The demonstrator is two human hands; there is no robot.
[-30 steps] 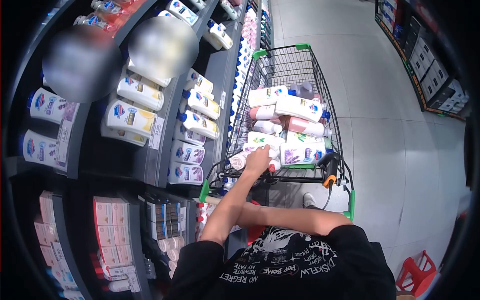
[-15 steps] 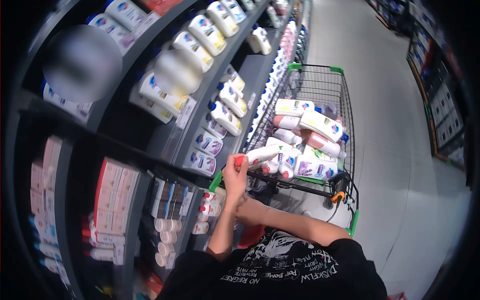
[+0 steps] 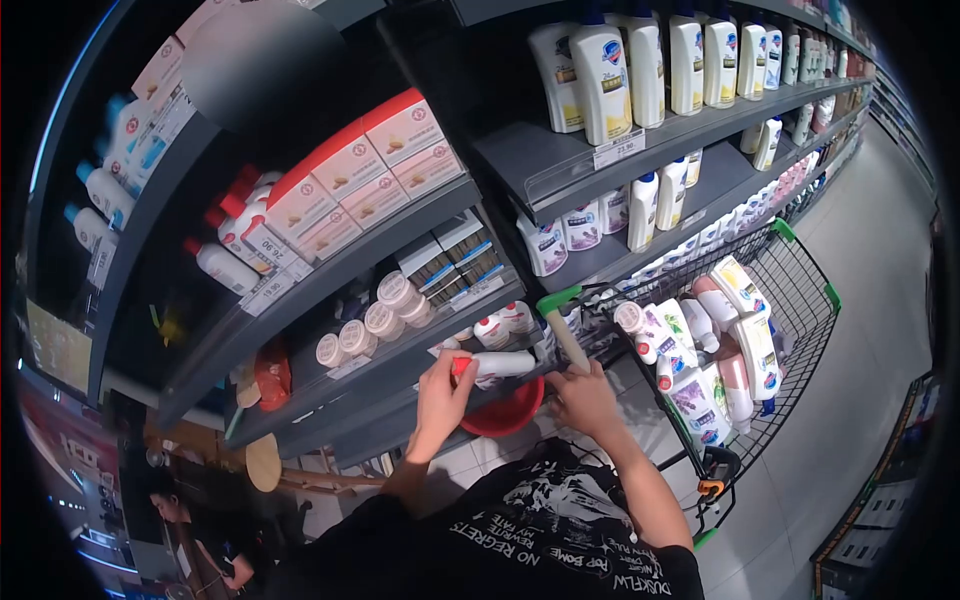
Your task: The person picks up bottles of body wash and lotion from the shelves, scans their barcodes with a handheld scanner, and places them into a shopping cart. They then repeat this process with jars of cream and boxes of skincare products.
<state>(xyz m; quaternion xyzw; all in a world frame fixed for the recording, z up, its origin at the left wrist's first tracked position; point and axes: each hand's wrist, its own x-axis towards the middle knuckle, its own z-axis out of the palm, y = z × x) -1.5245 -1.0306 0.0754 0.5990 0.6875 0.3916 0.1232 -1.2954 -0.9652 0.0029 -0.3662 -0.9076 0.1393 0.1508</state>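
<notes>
My left hand [image 3: 438, 405] is closed around the red cap end of a white bottle [image 3: 508, 364], which lies nearly level in front of the lowest shelf. Similar red-capped bottles [image 3: 505, 322] stand on that shelf just behind it. To the right, my right hand [image 3: 588, 402] grips the pale handle bar [image 3: 566, 338] of a shopping cart [image 3: 812, 325]. Inside the cart lie several white and pink bottles, among them a white pump-type bottle [image 3: 756, 355] and a pouch with purple flowers [image 3: 697, 405].
Tall white bottles [image 3: 603, 85] line the upper right shelf. Pink boxes [image 3: 365, 160] and round jars [image 3: 383, 320] fill shelves on the left. A red basin [image 3: 505, 408] sits on the floor below my hands. A person [image 3: 205, 535] is at the lower left.
My view has swung left along the shelves. The red-capped bottle has moved from over the cart to the front of the lower shelf, still in my left hand.
</notes>
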